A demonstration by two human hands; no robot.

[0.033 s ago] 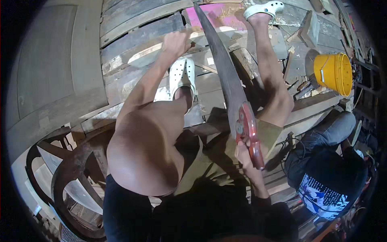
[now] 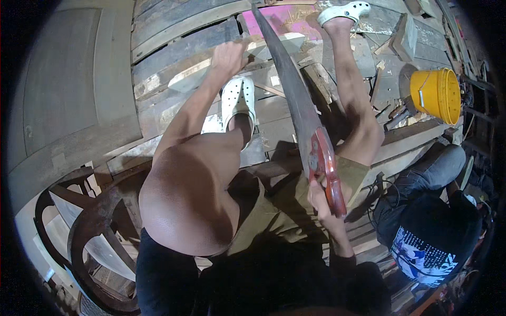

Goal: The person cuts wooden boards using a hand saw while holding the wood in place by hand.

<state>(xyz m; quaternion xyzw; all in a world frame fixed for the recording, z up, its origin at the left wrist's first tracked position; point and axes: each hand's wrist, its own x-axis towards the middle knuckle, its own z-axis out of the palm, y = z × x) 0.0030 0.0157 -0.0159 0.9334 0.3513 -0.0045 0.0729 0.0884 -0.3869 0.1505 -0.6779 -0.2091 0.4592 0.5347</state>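
My right hand is closed around the red handle of a handsaw. Its long grey blade points away from me, with the tip near the top edge of the view. To the left, my left hand grips a pale, slightly curved wooden board lying across the plank surface. My fingers curl over the board, and their tips are partly hidden. The blade crosses over the board to the right of my left hand. Just below that hand, my foot in a white clog is close to the board.
A yellow bucket stands at the right beside several hand tools. Below it, another person in a black shirt sits bent over. Curved dark wooden frames lie at lower left, near a large panel. A pink sheet lies at the top.
The saw and my right hand have shifted slightly forward, away from me. My left hand and the board stay in place.
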